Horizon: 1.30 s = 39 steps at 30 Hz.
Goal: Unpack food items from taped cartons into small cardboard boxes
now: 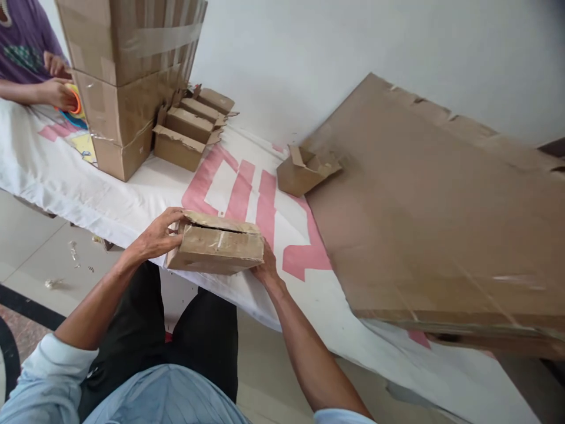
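Note:
A small taped cardboard box (217, 242) rests at the near edge of the table, which is covered with a white cloth with pink stripes (247, 188). My left hand (158, 234) grips the box's left end, fingers curled over its top corner. My right hand (266, 266) presses against the box's right end; only part of it shows behind the box. Both hands hold the box between them.
A large flat cardboard sheet (432, 200) covers the right of the table. An open small box (305, 169) lies beside it. Several small boxes (188, 128) sit next to a tall stack of big cartons (128, 65). Another person's hands (57, 88) hold a tape roll at far left.

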Each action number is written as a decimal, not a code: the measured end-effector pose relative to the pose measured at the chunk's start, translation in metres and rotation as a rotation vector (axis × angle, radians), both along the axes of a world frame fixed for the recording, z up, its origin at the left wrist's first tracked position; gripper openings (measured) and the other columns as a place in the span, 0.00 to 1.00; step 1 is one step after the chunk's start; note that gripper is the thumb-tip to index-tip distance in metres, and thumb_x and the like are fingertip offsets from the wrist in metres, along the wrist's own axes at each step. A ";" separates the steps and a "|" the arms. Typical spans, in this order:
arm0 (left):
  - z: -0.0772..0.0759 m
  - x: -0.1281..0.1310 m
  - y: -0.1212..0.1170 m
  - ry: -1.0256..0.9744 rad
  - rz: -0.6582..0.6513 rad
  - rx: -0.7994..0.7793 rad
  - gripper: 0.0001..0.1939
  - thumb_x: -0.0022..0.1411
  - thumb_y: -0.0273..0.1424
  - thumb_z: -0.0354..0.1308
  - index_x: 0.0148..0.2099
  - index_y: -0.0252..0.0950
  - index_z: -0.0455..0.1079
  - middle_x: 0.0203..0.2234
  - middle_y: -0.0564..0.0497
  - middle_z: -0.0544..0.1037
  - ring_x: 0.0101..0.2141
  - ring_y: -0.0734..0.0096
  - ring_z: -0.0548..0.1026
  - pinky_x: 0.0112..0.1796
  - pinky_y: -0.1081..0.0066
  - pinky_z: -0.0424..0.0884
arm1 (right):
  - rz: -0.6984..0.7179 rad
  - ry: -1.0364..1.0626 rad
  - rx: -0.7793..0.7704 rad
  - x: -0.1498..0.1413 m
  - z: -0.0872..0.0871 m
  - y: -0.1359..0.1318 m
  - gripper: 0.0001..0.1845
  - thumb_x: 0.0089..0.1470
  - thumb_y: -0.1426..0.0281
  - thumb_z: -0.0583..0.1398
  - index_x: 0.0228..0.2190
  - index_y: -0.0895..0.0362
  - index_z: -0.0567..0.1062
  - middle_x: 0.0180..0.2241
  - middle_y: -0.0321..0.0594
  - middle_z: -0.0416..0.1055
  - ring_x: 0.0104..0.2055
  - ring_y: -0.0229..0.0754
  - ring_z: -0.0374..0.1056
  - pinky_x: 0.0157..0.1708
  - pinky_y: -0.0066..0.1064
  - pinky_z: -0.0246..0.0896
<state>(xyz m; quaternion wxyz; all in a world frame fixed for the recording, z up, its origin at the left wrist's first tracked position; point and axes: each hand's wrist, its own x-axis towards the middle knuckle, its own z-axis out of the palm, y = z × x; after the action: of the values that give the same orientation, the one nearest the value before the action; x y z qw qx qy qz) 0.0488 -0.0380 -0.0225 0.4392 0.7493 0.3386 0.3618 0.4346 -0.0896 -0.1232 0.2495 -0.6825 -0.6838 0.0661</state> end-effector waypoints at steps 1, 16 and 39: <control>0.000 0.000 -0.001 -0.015 0.010 -0.024 0.17 0.62 0.30 0.66 0.53 0.45 0.83 0.64 0.43 0.78 0.64 0.50 0.78 0.53 0.59 0.85 | -0.016 -0.010 -0.008 0.005 -0.002 -0.006 0.06 0.61 0.64 0.62 0.40 0.49 0.77 0.41 0.47 0.79 0.48 0.56 0.73 0.46 0.45 0.74; 0.014 -0.006 -0.006 0.051 0.026 -0.045 0.15 0.61 0.32 0.67 0.51 0.42 0.81 0.67 0.43 0.76 0.66 0.49 0.76 0.52 0.61 0.82 | -0.227 0.832 0.027 0.007 0.089 -0.013 0.33 0.63 0.32 0.58 0.38 0.49 0.71 0.30 0.37 0.73 0.27 0.43 0.66 0.27 0.36 0.64; 0.017 -0.002 -0.011 -0.041 0.024 -0.089 0.18 0.60 0.33 0.70 0.53 0.42 0.83 0.64 0.43 0.78 0.64 0.47 0.77 0.50 0.61 0.84 | 0.486 0.149 -0.259 -0.063 0.232 -0.011 0.21 0.71 0.59 0.59 0.49 0.50 0.91 0.42 0.42 0.87 0.42 0.48 0.77 0.44 0.39 0.66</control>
<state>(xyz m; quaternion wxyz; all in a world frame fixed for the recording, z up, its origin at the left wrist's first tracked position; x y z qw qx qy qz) 0.0468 -0.0494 -0.0055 0.4746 0.7174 0.3543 0.3668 0.3713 -0.1008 0.1084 0.1866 -0.5179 -0.7930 0.2609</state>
